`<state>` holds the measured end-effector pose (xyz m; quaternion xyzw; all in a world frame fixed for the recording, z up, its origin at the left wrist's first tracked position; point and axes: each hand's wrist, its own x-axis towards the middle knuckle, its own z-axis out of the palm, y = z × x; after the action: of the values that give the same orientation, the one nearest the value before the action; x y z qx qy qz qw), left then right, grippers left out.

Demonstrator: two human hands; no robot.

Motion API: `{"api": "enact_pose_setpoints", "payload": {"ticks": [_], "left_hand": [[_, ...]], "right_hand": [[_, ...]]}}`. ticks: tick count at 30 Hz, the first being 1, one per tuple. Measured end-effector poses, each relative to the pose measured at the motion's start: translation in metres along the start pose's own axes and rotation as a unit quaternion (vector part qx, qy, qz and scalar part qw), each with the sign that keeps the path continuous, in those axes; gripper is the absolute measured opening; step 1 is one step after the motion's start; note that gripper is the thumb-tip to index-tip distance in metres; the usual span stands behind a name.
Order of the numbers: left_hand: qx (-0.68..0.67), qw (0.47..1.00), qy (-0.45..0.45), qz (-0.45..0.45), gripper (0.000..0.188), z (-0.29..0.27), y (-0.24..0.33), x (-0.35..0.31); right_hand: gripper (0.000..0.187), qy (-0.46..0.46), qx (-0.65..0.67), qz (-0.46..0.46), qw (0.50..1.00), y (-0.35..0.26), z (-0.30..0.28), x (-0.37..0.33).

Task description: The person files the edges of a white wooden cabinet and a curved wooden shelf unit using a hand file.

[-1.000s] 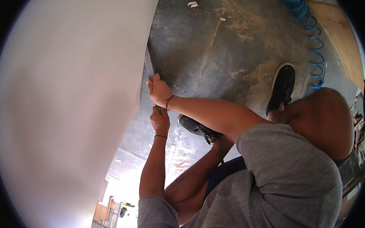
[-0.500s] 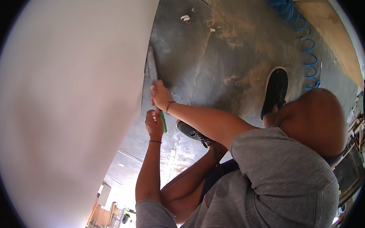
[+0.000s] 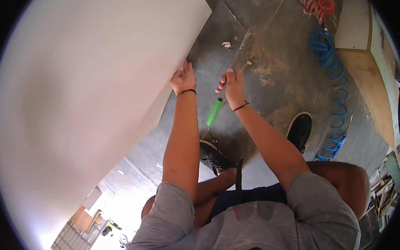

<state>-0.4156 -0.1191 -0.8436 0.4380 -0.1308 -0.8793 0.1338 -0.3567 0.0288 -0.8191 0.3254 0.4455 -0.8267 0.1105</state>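
Observation:
A long flat file (image 3: 242, 51) with a green handle (image 3: 214, 112) is in my right hand (image 3: 235, 88). The fingers close around its metal part, leaving the handle sticking out below. The file is held over the floor, apart from the large white panel (image 3: 99, 75) on the left. My left hand (image 3: 184, 79) rests at the panel's edge, palm turned up, fingers stretched out and touching the edge. Nothing shows in that palm.
Coiled blue hose (image 3: 336, 87) and a red coiled hose (image 3: 313, 1) lie to the right, beside wooden boards (image 3: 367, 82). Small scraps (image 3: 226, 45) dot the grey floor (image 3: 270, 95). My black shoes (image 3: 300, 132) stand close by. Wood offcuts (image 3: 383, 190) are piled at far right.
My left hand has come off the file's green handle and moved to the panel's edge. The right hand has carried the file away from that edge. The view has shifted.

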Motion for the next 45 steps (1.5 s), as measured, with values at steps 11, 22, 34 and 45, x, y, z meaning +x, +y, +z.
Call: {"api": "enact_pose_setpoints", "payload": {"ticks": [11,22,34,45], "left_hand": [[0.082,0.996,0.033,0.023,0.040,0.001,-0.006,-0.005],[0.081,0.997,0.011,0.014,0.032,-0.015,-0.002,0.009],[0.198,0.975,0.097,-0.031,0.033,-0.027,0.033,-0.030],[0.555,0.830,0.026,0.045,0.048,-0.083,0.015,-0.098]], "right_hand": [[0.019,-0.067,-0.077,0.063,0.993,-0.005,-0.024,-0.002],[0.017,-0.148,-0.171,0.083,0.971,0.005,-0.020,0.039],[0.027,-0.120,-0.293,-0.003,0.949,0.084,0.028,0.028],[0.031,-0.053,-0.317,0.001,0.947,0.087,0.069,0.015]]}}
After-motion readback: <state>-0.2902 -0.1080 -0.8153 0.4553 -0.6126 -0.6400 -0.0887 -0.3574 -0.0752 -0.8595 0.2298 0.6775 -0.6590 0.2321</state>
